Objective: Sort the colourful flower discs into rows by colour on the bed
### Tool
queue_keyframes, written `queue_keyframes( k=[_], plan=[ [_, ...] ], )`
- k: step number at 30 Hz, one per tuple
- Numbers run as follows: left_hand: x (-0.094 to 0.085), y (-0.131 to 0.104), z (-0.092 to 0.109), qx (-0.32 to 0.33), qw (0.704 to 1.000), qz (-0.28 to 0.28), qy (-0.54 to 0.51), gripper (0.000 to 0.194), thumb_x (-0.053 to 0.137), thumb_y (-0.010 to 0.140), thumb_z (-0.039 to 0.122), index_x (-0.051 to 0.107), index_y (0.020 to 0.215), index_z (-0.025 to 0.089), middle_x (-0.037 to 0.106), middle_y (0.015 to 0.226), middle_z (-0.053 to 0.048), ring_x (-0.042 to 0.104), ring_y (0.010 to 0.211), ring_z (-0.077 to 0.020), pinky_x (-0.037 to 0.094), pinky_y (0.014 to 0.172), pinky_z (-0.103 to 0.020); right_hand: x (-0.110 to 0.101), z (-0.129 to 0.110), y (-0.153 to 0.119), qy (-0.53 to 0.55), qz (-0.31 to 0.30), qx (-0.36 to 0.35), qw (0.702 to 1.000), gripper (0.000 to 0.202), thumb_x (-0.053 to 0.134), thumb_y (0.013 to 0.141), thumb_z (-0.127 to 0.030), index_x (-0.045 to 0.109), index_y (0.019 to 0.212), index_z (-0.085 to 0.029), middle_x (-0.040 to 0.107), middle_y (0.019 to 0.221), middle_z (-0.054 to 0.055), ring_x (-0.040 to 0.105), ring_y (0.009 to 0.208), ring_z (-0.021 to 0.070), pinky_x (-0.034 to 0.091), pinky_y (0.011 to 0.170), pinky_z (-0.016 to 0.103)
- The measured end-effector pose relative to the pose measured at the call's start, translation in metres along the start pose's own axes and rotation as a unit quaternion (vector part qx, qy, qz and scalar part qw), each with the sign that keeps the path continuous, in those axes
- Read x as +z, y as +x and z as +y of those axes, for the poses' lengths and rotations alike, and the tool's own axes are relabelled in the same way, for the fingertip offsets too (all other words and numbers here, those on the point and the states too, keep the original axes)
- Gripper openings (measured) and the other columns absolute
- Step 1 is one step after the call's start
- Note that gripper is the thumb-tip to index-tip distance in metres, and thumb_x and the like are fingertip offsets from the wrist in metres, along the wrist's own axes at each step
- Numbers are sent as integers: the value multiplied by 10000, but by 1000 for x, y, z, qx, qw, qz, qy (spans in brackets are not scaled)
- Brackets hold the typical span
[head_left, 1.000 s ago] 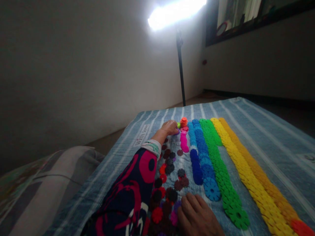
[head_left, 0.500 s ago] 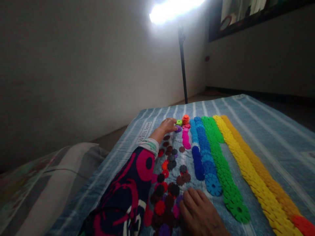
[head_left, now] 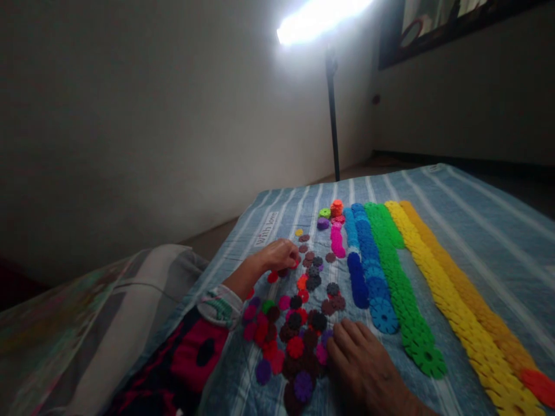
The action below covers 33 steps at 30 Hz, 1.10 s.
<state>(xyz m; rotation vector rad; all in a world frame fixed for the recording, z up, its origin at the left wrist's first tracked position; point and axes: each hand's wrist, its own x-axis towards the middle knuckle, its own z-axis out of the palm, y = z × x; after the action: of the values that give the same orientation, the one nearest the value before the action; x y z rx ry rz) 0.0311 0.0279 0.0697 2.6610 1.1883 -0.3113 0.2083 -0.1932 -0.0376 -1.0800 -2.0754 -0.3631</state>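
Observation:
My left hand (head_left: 281, 255) reaches over the left of the cloth, thumb and fingers pinched down on a red notched plastic disc (head_left: 296, 264). Brown discs (head_left: 304, 238) lie just beyond it. My right hand (head_left: 362, 361) rests on the cloth, fingers curled together and tips hidden. It is beside a loose pile of dark brown, black, red, pink and purple discs (head_left: 295, 347). At the far end, a purple stack (head_left: 323, 223), a light green disc (head_left: 325, 213) and an orange stack (head_left: 337, 207) stand close together.
Overlapping rows run lengthwise to the right: pink (head_left: 337, 240), dark blue (head_left: 358, 281), lighter blue (head_left: 384, 316), green (head_left: 407, 312) and yellow (head_left: 463, 323). A lamp stand (head_left: 333, 115) rises behind the striped cloth (head_left: 489, 231). Bundled fabric (head_left: 130, 312) lies at left.
My left hand has come back from the purple stack towards me, onto a red disc. Loose discs once under my left sleeve now show. My right hand stays by the pile.

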Motion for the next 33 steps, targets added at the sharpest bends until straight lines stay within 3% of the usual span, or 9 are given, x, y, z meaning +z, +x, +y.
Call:
queue_keyframes(
  k=[4, 7, 15, 23, 28, 33],
  plan=[
    [9, -30, -7, -14, 1000, 23, 6, 143, 582, 694, 175, 704, 766, 189, 651, 754, 3, 582, 715, -126, 410, 667, -199, -3, 0, 1, 5, -5, 2, 1000, 120, 543, 780, -68, 577, 821, -176, 594, 797, 58, 483, 758, 229, 369, 723, 355],
    [12, -39, -11, -16, 999, 40, 0, 155, 565, 719, 166, 703, 785, 191, 641, 777, -1, 584, 749, -126, 410, 684, -199, -4, 0, 0, 10, 3, 0, 1000, 134, 535, 787, -70, 582, 858, -174, 597, 812, 62, 487, 771, 234, 366, 725, 353],
    [24, -35, -22, -36, 997, 56, -43, 104, 595, 714, 219, 680, 758, 178, 605, 710, 9, 554, 688, -125, 386, 626, -207, -4, -1, 0, 25, -6, 5, 1000, 160, 502, 778, -35, 563, 828, -175, 580, 802, 64, 470, 750, 232, 348, 692, 349],
    [24, -35, -29, -87, 990, 110, 22, 102, 564, 728, 206, 661, 733, 176, 630, 768, -22, 575, 767, -154, 404, 707, -234, -7, 0, 2, 25, -10, -1, 1000, 167, 513, 764, -31, 551, 817, -185, 571, 789, 53, 457, 746, 225, 345, 692, 347],
    [24, -42, -18, -72, 993, 90, 19, 133, 562, 761, 221, 688, 777, 180, 651, 791, -26, 593, 780, -153, 412, 710, -229, -7, -1, 1, 28, -22, 10, 999, 147, 536, 762, -47, 546, 804, -188, 563, 789, 48, 456, 743, 223, 349, 690, 347],
    [24, -47, 3, -103, 991, 58, 70, 176, 607, 763, 331, 685, 726, 177, 653, 758, -31, 588, 739, -164, 402, 657, -244, -4, 0, -1, 18, -28, 5, 999, 120, 560, 784, -75, 538, 818, -188, 556, 787, 44, 459, 751, 222, 350, 693, 347]
  ],
)
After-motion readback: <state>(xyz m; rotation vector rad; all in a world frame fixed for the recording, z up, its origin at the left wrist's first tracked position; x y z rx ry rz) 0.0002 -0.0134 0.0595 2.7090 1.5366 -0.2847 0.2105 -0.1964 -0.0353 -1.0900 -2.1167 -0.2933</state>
